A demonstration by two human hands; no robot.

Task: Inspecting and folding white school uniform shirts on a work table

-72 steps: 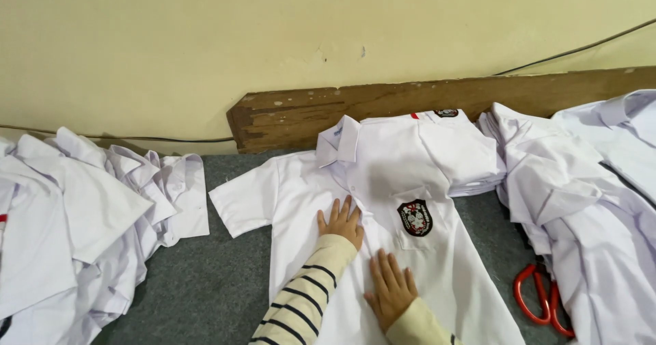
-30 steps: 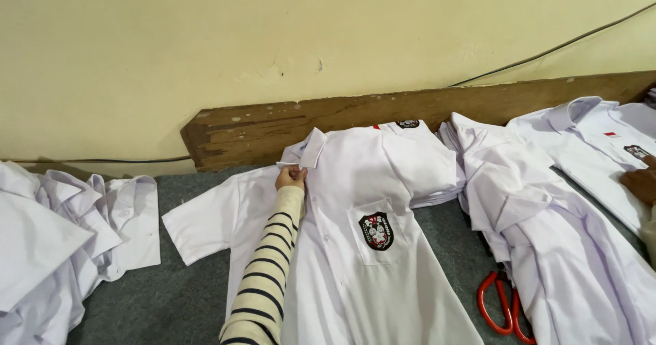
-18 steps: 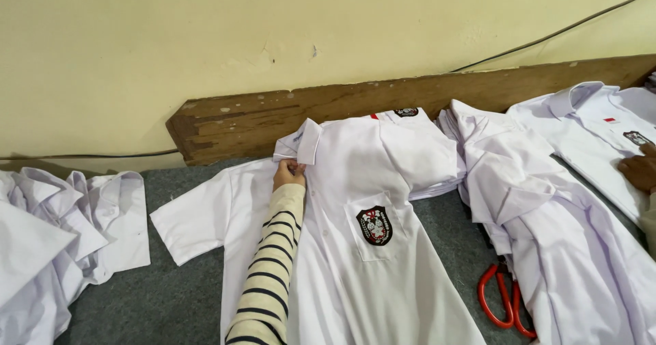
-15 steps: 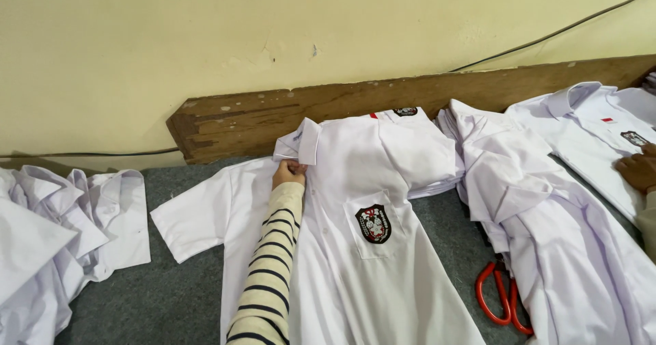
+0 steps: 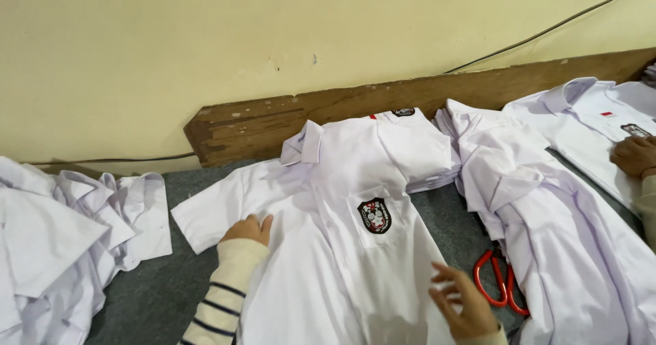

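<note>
A white short-sleeved shirt point(image 5: 342, 201) with a dark crest badge point(image 5: 374, 215) on its chest pocket lies spread flat on grey felt. My left hand point(image 5: 249, 229), in a striped cream sleeve, rests flat on the shirt near its left sleeve. My right hand point(image 5: 460, 302) hovers with fingers apart over the shirt's lower right side, holding nothing. The collar point(image 5: 305, 143) is turned up at the top.
Red-handled scissors point(image 5: 500, 282) lie just right of my right hand. White shirts are piled at the left point(image 5: 61, 236) and right point(image 5: 547, 215). Another person's hand point(image 5: 634, 155) rests on a shirt at far right. A wooden plank point(image 5: 424, 99) runs along the wall.
My left hand slid down from the collar to the shirt's left sleeve area. My right hand has come into view over the shirt's lower right. The camera shifted left.
</note>
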